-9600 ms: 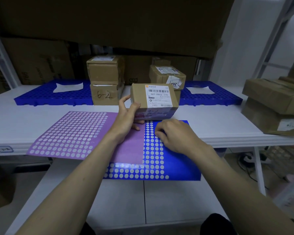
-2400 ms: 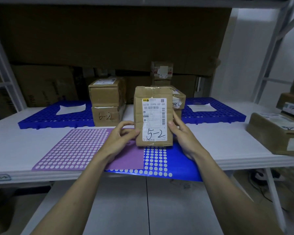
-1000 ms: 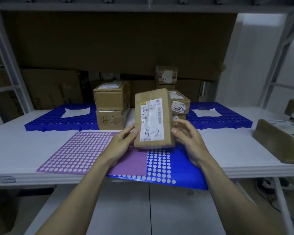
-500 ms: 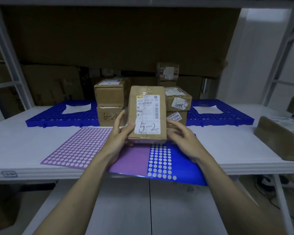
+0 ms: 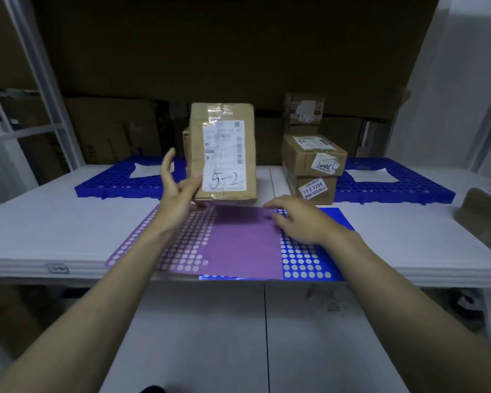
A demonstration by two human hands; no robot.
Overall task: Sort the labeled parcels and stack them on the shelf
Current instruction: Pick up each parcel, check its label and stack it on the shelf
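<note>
A brown parcel [image 5: 223,153] with a white label marked "5-2" stands upright in the air above the shelf [image 5: 40,231]. My left hand [image 5: 179,194] pinches its lower left corner, thumb on the front. My right hand [image 5: 298,219] is off the parcel, fingers relaxed, low over the sticker sheets. The held parcel hides most of the left stack of parcels [image 5: 185,137]. A right stack of two labeled parcels [image 5: 313,160] stands beside it.
A purple sticker sheet [image 5: 238,242] overlaps a blue sticker sheet [image 5: 309,262] at the shelf's front edge. Blue pallets lie at back left [image 5: 116,182] and back right [image 5: 394,188], each with a white paper. Another box [image 5: 482,217] sits at the far right. Large cartons line the back.
My right hand has let go of the parcel and dropped to the sticker sheets. My left hand alone has lifted the parcel higher, in front of the left stack.
</note>
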